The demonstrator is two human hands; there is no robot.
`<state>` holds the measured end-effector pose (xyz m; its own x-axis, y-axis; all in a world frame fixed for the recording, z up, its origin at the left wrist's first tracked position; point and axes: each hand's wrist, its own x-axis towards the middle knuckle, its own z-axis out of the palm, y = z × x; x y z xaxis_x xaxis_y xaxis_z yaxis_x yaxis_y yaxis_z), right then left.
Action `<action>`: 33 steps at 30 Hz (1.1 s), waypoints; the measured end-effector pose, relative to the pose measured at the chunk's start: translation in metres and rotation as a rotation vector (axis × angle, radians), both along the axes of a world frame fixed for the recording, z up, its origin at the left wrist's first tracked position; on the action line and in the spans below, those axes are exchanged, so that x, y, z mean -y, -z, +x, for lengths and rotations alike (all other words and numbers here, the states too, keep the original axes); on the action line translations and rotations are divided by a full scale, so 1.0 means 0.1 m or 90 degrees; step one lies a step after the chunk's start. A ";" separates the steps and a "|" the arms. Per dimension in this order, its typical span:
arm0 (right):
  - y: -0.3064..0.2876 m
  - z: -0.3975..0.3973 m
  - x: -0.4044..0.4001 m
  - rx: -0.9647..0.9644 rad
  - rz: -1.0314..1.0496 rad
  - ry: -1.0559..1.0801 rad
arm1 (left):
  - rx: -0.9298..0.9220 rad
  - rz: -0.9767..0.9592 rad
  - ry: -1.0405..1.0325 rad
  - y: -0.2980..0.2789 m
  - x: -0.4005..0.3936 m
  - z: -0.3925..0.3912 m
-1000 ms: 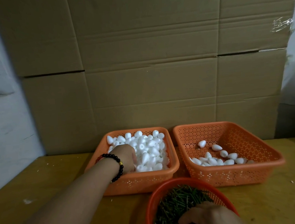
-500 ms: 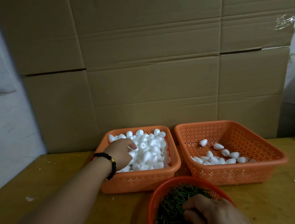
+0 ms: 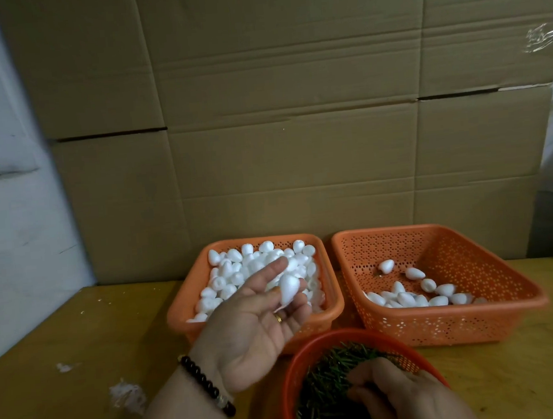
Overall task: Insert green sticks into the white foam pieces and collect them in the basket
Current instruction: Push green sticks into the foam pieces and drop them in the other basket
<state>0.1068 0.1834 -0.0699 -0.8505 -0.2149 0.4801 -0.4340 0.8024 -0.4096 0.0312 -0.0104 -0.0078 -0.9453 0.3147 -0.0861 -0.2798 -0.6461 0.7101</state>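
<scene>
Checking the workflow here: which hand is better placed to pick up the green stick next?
The right hand. Its fingers are already down among the green sticks in the round red basket. The left hand is raised palm-up with a white foam piece lying on its fingers.

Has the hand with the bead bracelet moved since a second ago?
Yes. The left hand has lifted out of the full basket, drawn back over its near rim, and turned palm-up with a foam piece.

A small packing or craft workshop: flattened cardboard sheets [image 3: 293,108] wall the bench at twelve o'clock, and a scuffed yellow table [image 3: 66,374] carries orange plastic sorting baskets [image 3: 449,321].
</scene>
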 end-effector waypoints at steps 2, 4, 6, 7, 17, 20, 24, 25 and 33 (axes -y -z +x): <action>0.00 0.00 -0.01 -0.023 0.022 0.025 | 0.014 0.043 0.041 0.00 -0.04 0.09; -0.06 0.03 0.00 -0.009 0.033 0.026 | 0.025 0.071 0.064 0.00 -0.08 0.16; -0.04 0.01 -0.07 -0.023 0.019 -0.023 | 0.031 0.082 0.077 0.00 -0.11 0.20; -0.03 0.01 -0.07 -0.011 0.000 -0.029 | 0.031 0.085 0.084 -0.01 -0.13 0.23; -0.09 0.00 -0.06 -0.038 0.033 -0.056 | 0.046 0.154 0.141 -0.07 -0.24 0.40; -0.07 0.00 -0.07 -0.063 0.033 -0.040 | 0.049 0.112 0.155 -0.06 -0.26 0.44; -0.05 0.00 -0.07 -0.067 0.038 -0.039 | 0.058 0.087 0.128 -0.02 -0.29 0.44; -0.04 0.00 -0.07 -0.078 0.041 -0.042 | 0.058 0.101 0.126 -0.03 -0.29 0.44; -0.01 -0.02 -0.04 -0.147 -0.018 -0.025 | 0.029 0.109 0.124 -0.08 -0.32 0.48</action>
